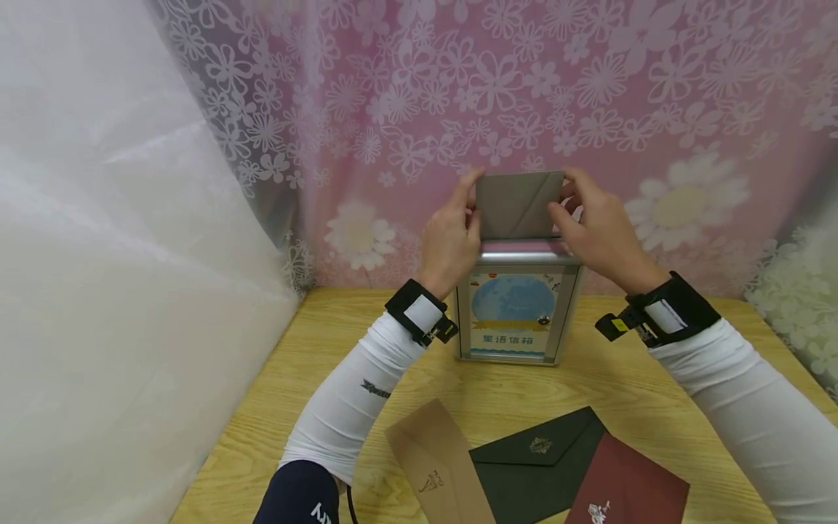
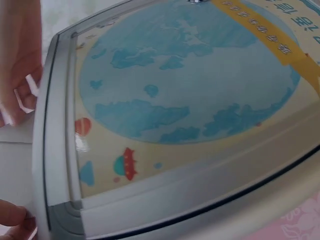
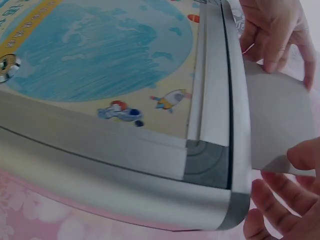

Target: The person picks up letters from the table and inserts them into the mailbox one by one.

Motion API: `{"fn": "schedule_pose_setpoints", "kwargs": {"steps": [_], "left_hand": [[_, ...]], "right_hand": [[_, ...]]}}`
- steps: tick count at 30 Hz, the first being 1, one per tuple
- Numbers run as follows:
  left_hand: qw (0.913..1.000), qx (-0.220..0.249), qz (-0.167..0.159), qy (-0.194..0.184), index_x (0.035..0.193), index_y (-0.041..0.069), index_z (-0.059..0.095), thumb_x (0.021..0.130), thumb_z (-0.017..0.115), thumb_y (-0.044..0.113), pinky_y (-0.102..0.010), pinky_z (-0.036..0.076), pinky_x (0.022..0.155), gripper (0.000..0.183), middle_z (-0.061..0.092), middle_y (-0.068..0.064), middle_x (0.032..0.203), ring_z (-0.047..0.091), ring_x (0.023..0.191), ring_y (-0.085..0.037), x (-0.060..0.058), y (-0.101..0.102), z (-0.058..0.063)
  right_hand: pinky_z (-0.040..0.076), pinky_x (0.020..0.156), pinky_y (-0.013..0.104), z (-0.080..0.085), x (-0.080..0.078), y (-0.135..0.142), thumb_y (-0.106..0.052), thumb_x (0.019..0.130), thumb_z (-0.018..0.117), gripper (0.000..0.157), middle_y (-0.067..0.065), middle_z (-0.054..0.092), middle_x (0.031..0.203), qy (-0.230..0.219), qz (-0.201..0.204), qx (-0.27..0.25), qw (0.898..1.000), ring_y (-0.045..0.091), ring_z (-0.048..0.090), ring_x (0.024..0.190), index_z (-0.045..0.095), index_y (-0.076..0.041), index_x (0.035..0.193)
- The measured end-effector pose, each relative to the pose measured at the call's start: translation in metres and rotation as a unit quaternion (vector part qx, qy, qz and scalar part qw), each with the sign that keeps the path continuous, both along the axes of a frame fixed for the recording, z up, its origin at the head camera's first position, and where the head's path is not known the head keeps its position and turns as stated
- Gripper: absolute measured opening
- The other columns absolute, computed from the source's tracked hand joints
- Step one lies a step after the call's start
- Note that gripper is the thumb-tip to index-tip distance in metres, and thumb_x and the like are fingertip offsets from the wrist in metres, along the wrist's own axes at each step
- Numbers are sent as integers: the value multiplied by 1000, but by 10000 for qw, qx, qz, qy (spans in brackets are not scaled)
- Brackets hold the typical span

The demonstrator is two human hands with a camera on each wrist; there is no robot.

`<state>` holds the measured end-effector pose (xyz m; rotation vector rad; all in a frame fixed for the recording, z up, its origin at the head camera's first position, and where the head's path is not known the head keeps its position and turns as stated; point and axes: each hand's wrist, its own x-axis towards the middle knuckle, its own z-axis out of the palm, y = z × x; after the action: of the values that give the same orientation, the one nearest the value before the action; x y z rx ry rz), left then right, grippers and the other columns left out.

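A grey-brown envelope (image 1: 519,204) stands upright at the top of a silver-framed letter box (image 1: 507,356), its lower edge right at the box's top. My left hand (image 1: 452,236) pinches its left side between thumb and fingers. On the opposite side my right hand (image 1: 602,225) pinches the right edge, thumb in front. In the right wrist view the envelope (image 3: 280,120) appears pale, with both hands on it beside the metal frame. The box front carries a blue moon picture (image 2: 190,75), and a small round lock (image 3: 9,67) shows near it.
On the wooden table (image 1: 262,407) in front of the box lie a tan envelope (image 1: 441,458), a dark green envelope (image 1: 524,480) and a dark red envelope (image 1: 631,484), partly overlapping. Behind the box hangs a pink floral curtain (image 1: 419,94); a white sheet (image 1: 131,255) hangs at left.
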<state>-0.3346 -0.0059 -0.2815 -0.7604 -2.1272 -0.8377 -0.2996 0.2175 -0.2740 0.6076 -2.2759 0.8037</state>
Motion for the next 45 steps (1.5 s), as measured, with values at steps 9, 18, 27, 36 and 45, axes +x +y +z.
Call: {"fn": "schedule_pose_setpoints", "kwargs": {"steps": [9, 18, 27, 36, 45], "left_hand": [[9986, -312, 318, -278, 129, 18, 49, 97, 51, 11, -31, 45, 51, 33, 63, -1, 84, 53, 66, -11, -4, -1, -12], [9978, -520, 264, -326, 116, 13, 64, 97, 54, 15, -29, 48, 60, 22, 68, -2, 98, 54, 81, -12, -5, -3, -19], [9939, -1017, 422, 3, 100, 14, 73, 96, 55, 18, -32, 46, 75, 19, 67, 0, 97, 52, 90, -15, -3, -4, -24], [9931, -1071, 418, 217, 97, 15, 74, 96, 54, 19, -33, 45, 72, 21, 65, 0, 94, 51, 88, -16, -3, -5, -27], [9949, -938, 331, 166, 98, 13, 74, 96, 54, 18, -35, 45, 77, 21, 66, -2, 97, 51, 92, -18, -3, -7, -28]], "right_hand": [[37, 53, 36, -4, -4, -3, -13, 97, 52, 32, 9, 58, 80, -94, -32, 120, 9999, 18, 49, 63, 51, -10, 129], [36, 55, 37, -14, -3, -1, -14, 97, 53, 23, 11, 62, 93, 29, -159, 257, 9995, 19, 47, 71, 64, -3, 113], [38, 69, 45, -18, -2, 0, -13, 94, 56, 19, 13, 62, 99, -62, -194, 403, 9990, 30, 48, 85, 71, -2, 100], [34, 72, 45, -26, -3, 1, -12, 92, 59, 18, 14, 64, 103, 60, -137, 566, 9983, 29, 47, 89, 73, -2, 96], [36, 76, 49, -27, -1, 2, -13, 93, 56, 20, 14, 62, 107, 0, -134, 485, 9987, 31, 46, 96, 72, -2, 97]]}}
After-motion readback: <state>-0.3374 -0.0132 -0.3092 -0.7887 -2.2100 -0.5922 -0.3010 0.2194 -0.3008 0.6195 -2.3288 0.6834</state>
